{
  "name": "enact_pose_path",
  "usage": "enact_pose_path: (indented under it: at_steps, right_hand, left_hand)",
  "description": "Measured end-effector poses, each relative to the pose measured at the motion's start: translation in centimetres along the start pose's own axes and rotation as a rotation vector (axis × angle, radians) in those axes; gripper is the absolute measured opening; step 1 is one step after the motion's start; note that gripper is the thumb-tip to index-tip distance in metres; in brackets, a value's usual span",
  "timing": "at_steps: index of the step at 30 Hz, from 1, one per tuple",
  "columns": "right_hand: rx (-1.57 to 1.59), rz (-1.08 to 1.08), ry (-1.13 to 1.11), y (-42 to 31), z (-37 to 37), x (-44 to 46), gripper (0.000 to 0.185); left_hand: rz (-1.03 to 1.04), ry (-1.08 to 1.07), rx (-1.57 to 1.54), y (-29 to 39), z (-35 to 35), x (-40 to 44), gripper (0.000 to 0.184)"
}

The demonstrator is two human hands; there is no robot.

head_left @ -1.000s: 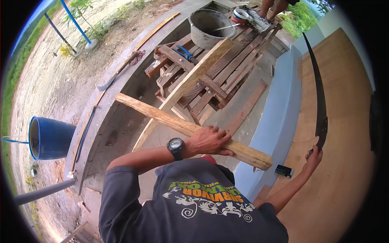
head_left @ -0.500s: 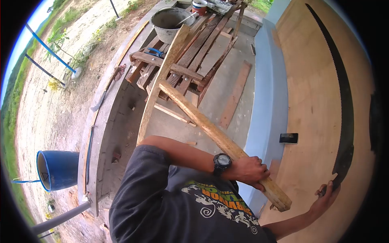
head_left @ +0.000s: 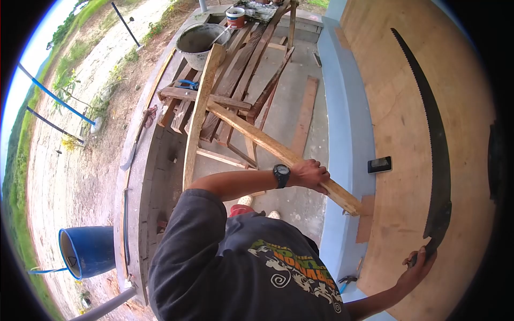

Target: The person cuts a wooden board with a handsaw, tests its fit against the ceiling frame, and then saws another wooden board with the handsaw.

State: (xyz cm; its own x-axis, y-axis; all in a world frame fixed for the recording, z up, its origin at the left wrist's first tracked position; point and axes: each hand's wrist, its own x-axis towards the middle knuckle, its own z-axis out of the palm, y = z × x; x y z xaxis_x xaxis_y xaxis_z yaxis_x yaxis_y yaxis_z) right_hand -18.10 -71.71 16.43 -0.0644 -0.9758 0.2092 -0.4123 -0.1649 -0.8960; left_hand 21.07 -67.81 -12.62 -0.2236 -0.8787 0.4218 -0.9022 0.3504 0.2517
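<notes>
My left hand (head_left: 310,175), wearing a black wristwatch (head_left: 281,175), is closed around a long wooden beam (head_left: 262,138) near its close end. The beam's far end meets a second, upright-looking board (head_left: 199,120); whether they are fastened I cannot tell. At the right, my right hand (head_left: 420,266) is wrapped round the handle of a large handsaw (head_left: 438,160). Its long, dark, toothed blade points away from me, in front of the plywood panel (head_left: 391,101), apart from the beam.
A rough wooden bench (head_left: 235,75) carries a mortar bucket (head_left: 201,43), a small paint pail (head_left: 235,17) and a blue-handled tool (head_left: 187,84). A phone (head_left: 379,165) lies at the right; a hammer (head_left: 348,281) is lower down. A blue barrel (head_left: 88,251) stands outside the low wall.
My left hand and the beam's close end have moved up and left in view, away from my body. The saw has shifted slightly left. My feet and the hammer now show.
</notes>
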Motion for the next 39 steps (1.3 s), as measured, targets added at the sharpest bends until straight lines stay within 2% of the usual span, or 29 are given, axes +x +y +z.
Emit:
enact_pose_path:
  at_steps: [4,6,9,11,13,18,23,30,32,33,35,36,39]
  right_hand:
    - [0.006,0.064,-0.004,0.9,2.0,-0.8,0.028]
    - [0.035,0.086,0.005,0.9,4.2,-1.7,0.029]
    - [0.060,0.119,-0.006,1.5,7.4,-3.5,0.029]
    - [0.106,0.253,-0.118,3.1,9.3,-4.8,0.036]
    - [0.125,0.268,-0.132,4.4,10.9,-6.4,0.037]
    - [0.204,0.380,-0.151,6.3,15.1,-9.9,0.040]
    - [0.375,0.417,-0.186,7.5,20.5,-12.9,0.035]
    - [0.401,0.462,-0.136,6.6,26.7,-18.2,0.024]
    - [0.416,0.466,-0.119,6.5,26.9,-19.3,0.023]
    - [0.414,0.475,-0.100,6.3,27.3,-19.9,0.023]
    - [0.545,0.409,-0.033,5.4,28.4,-21.4,0.025]
    - [0.541,0.416,-0.106,5.1,28.7,-21.7,0.027]
    - [0.630,0.461,-0.177,5.3,30.8,-22.2,0.033]
  left_hand:
    - [-0.041,-0.012,0.023,-3.0,-0.4,-2.7,0.063]
    - [-0.052,0.104,0.089,-6.3,-0.4,-4.7,0.061]
    - [-0.043,0.043,0.111,-7.5,-1.5,-6.1,0.058]
    - [-0.049,0.009,0.094,-9.1,-1.4,-7.3,0.054]
    - [-0.151,-0.013,0.130,-10.7,-1.6,-8.5,0.050]
    - [-0.191,-0.048,0.176,-16.5,-5.2,-12.5,0.046]
    - [-0.246,-0.052,0.289,-20.2,-9.3,-14.7,0.045]
    - [-0.237,-0.120,0.330,-21.0,-12.3,-17.9,0.041]
    - [-0.475,-0.227,0.415,-20.2,-13.6,-17.9,0.047]
    - [-0.458,-0.236,0.407,-20.5,-12.9,-17.8,0.047]
    - [-0.482,-0.255,0.543,-20.6,-11.3,-17.7,0.064]
    - [-0.445,-0.215,0.428,-19.2,-11.4,-15.8,0.085]
    - [-0.362,-0.086,0.173,-16.9,-7.3,-11.1,0.097]
